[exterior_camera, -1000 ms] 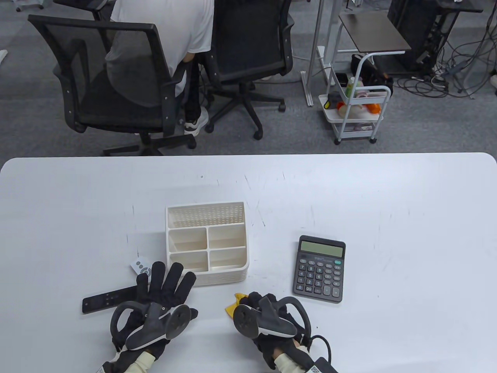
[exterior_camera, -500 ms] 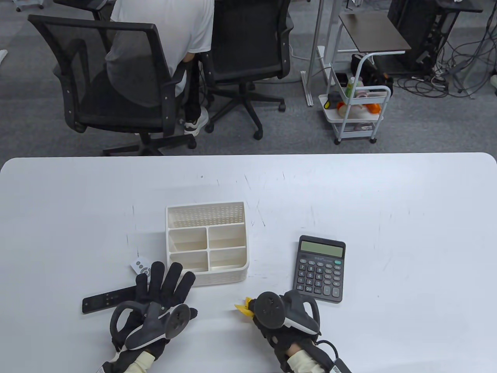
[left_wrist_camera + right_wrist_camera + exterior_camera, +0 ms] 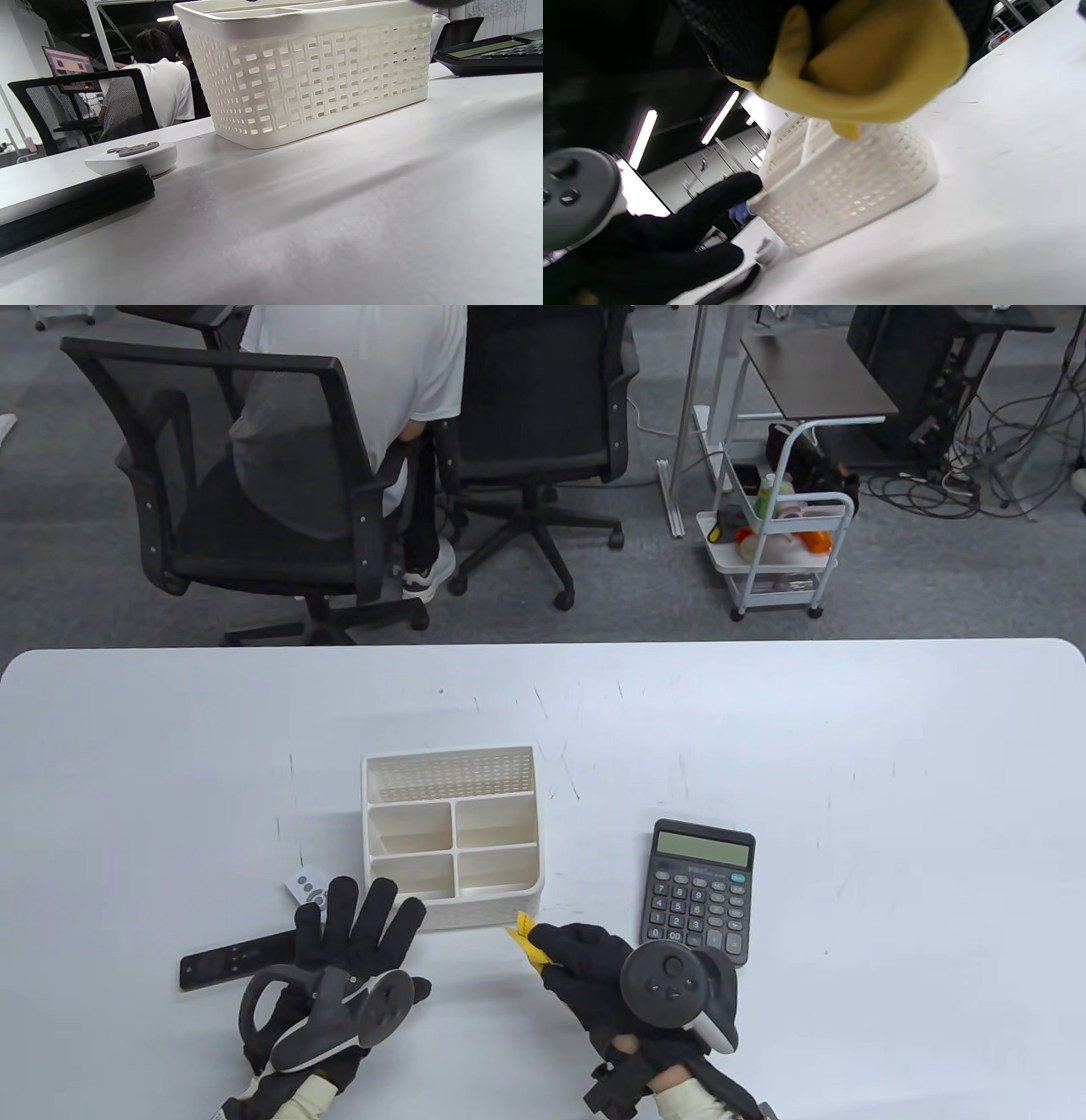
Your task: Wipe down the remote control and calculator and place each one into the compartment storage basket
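A white compartment basket [image 3: 496, 899] [image 3: 314, 72] [image 3: 848, 186] stands mid-table, its compartments bare. The dark calculator [image 3: 700, 891] [image 3: 488, 53] lies flat to its right. A long black remote [image 3: 229, 963] [image 3: 72, 207] lies at the left, partly under my left hand [image 3: 356, 933], whose fingers are spread flat above the table. A small white remote [image 3: 304, 887] [image 3: 133, 157] lies by the basket's front left corner. My right hand [image 3: 577, 954] grips a crumpled yellow cloth [image 3: 529, 942] [image 3: 865, 72] just in front of the basket, left of the calculator.
The white table [image 3: 891, 780] stretches wide to the right and behind the basket. Beyond its far edge sit office chairs [image 3: 254, 475], a seated person [image 3: 382, 381] and a small white cart [image 3: 785, 551].
My right hand has turned over and moved up and to the right with the yellow cloth, closer to the basket and calculator. The left hand has stayed in place.
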`<state>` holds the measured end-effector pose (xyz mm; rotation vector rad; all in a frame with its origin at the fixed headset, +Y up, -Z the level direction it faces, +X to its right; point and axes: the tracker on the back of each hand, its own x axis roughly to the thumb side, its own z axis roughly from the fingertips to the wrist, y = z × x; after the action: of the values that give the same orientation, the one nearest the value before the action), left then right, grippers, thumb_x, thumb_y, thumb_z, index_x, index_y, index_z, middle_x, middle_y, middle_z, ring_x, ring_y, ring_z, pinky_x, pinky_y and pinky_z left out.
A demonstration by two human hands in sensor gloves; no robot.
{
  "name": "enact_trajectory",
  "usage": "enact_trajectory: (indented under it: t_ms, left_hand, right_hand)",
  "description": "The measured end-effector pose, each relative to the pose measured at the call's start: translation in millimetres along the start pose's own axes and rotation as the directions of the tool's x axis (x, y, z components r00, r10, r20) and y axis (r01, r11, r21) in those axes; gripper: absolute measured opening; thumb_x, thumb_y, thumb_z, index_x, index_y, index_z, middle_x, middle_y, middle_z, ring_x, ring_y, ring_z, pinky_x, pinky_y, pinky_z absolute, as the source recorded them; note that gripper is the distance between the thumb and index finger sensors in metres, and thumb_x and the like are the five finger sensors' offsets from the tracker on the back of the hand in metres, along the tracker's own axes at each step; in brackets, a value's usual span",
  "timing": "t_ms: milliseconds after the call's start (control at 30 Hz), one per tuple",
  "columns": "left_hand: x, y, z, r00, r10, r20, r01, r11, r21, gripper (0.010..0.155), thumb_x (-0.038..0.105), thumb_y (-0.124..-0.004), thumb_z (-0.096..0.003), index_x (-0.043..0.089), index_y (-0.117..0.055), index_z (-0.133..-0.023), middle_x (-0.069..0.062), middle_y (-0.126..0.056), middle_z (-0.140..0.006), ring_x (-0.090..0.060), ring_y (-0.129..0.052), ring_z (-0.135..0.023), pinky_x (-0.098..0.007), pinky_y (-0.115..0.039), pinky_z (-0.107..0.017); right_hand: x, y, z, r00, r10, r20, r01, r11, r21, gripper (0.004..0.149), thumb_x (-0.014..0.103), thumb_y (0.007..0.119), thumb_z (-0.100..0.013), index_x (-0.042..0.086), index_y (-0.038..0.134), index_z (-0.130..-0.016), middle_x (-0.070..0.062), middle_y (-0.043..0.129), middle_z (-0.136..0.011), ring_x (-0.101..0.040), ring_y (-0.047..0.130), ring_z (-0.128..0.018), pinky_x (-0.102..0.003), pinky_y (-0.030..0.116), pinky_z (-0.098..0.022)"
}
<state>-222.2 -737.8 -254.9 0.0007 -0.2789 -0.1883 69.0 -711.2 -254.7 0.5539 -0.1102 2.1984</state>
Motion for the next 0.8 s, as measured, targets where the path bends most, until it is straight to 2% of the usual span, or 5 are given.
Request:
enact_trajectory:
  t_ms: [133,367,567,800]
  left_hand:
    - [-4,3,2,1.000,0.015,-0.013,-0.015,1.000,0.013,0.078,0.065,-0.059,-0.0480,0.036,-0.025,-0.113,-0.005,-0.025,-0.123,-0.049,-0.026,-0.112,-0.071,-0.040,-0.075]
    - [-21,15,6,0.995,0.081,-0.066,-0.077,0.996,0.054,0.078,0.065,-0.059,-0.0481,0.036,-0.025,-0.112,-0.006,-0.025,-0.123,-0.048,-0.028,-0.112,-0.070,-0.042,-0.075]
    - [-52,28,5,0.964,0.209,-0.162,-0.188,0.973,0.136,0.074,0.059,-0.063,-0.0501,0.034,-0.031,-0.112,-0.008,-0.037,-0.122,-0.045,-0.054,-0.109,-0.063,-0.057,-0.074]
    - [-80,17,-8,0.935,0.208,-0.289,-0.193,0.978,0.078,0.072,0.052,-0.068,-0.0510,0.030,-0.039,-0.112,-0.010,-0.048,-0.120,-0.042,-0.064,-0.105,-0.060,-0.062,-0.072]
  right_hand:
    - [3,0,2,0.997,-0.067,0.043,0.069,0.997,-0.046,0.046,0.022,0.079,-0.052,0.007,0.080,-0.095,-0.023,0.082,-0.090,-0.035,0.089,-0.064,-0.050,0.080,-0.046]
    - [7,-1,5,0.996,-0.060,0.067,0.066,0.994,-0.089,0.047,0.023,0.078,-0.053,0.007,0.079,-0.096,-0.023,0.081,-0.091,-0.036,0.088,-0.065,-0.051,0.080,-0.047]
    - [5,2,3,0.996,-0.063,0.055,0.067,0.995,-0.071,0.047,0.023,0.079,-0.053,0.007,0.079,-0.096,-0.023,0.081,-0.091,-0.036,0.088,-0.065,-0.051,0.079,-0.047]
    - [3,3,2,0.997,-0.067,0.042,0.070,0.996,-0.060,0.047,0.023,0.078,-0.053,0.007,0.079,-0.096,-0.023,0.081,-0.091,-0.036,0.088,-0.065,-0.051,0.079,-0.047]
